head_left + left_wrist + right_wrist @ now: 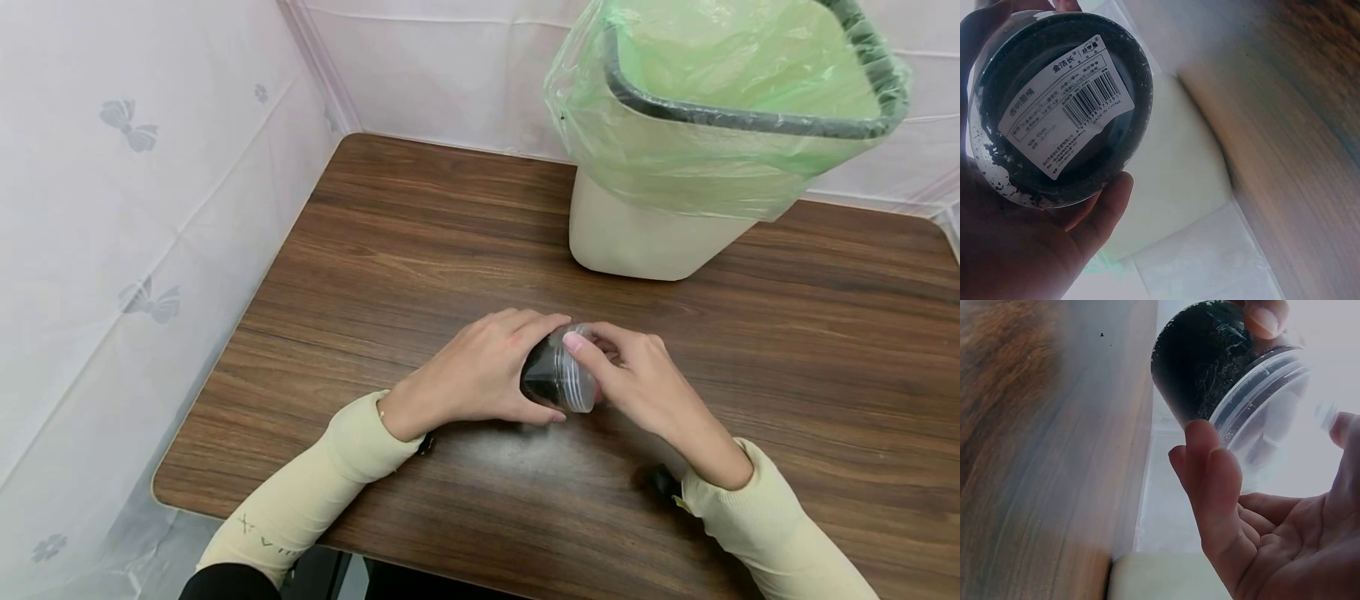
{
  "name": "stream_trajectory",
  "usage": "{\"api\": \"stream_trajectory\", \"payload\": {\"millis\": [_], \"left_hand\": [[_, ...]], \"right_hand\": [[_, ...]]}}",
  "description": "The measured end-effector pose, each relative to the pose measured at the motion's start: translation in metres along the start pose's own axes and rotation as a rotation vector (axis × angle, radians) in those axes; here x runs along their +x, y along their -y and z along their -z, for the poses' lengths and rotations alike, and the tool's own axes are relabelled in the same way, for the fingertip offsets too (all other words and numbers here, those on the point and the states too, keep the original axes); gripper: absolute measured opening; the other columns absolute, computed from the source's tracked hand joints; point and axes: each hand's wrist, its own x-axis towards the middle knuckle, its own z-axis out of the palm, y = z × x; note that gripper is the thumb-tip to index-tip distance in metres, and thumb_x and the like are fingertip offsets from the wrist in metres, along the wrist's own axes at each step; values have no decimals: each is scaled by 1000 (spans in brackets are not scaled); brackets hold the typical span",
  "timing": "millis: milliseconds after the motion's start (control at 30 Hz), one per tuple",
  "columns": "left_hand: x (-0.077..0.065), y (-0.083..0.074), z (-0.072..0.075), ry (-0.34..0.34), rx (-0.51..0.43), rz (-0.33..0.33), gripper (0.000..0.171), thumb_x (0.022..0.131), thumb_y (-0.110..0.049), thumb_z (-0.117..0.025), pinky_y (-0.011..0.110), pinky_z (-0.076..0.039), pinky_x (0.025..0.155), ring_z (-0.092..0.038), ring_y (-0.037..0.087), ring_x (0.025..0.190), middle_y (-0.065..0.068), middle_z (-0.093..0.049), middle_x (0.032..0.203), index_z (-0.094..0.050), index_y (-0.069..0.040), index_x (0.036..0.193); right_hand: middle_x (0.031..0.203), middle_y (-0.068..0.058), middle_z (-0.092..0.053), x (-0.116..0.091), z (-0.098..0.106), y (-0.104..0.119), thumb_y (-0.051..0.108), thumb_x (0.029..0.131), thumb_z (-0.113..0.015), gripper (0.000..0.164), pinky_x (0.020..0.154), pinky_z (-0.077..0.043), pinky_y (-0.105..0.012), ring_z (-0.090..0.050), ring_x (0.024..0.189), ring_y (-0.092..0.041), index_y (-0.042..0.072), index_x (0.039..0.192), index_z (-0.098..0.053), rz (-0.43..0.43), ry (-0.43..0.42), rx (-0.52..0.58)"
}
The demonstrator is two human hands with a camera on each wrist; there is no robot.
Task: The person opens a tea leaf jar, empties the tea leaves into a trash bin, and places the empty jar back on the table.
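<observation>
A clear plastic jar [542,377] with dark contents is tilted on its side above the table. My left hand [480,367] grips its body from the left, thumb below and fingers over the top. In the left wrist view, the jar's base carries a white barcode label [1066,103], and dark flakes show along one side. My right hand [647,382] holds the transparent ridged lid [579,385] at the other end, with the thumb at its upper edge. The right wrist view shows curled fingertips [1222,478] at the lid's rim.
A cream bin [637,237] lined with a green plastic bag [697,167] stands at the back right of the brown wooden table [360,250]. A dark rim [750,121] holds the bag. White patterned sheeting [150,217] hangs along the left and back.
</observation>
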Motion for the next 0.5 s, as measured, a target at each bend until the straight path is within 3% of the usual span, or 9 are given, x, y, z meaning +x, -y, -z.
{"api": "stream_trajectory", "payload": {"millis": [233, 500], "left_hand": [[-1, 0, 0, 6, -19, 9, 97, 64, -59, -87, 32, -49, 93, -60, 16, 109, 2, -63, 124, -55, -8, 141], [-1, 3, 1, 8, -39, 36, 97, 63, -59, -87, 30, -49, 92, -59, 13, 109, 0, -63, 124, -56, -8, 140]], "right_hand": [[83, 1, -72, 0, -1, 0, 47, 98, -62, 44, 65, -53, -34, -67, 75, -12, 10, 122, -68, 41, -42, -40], [82, 0, -70, -3, -2, -1, 41, 93, -71, 41, 60, -52, -30, -67, 71, -10, 13, 122, -68, 93, -101, -21]]}}
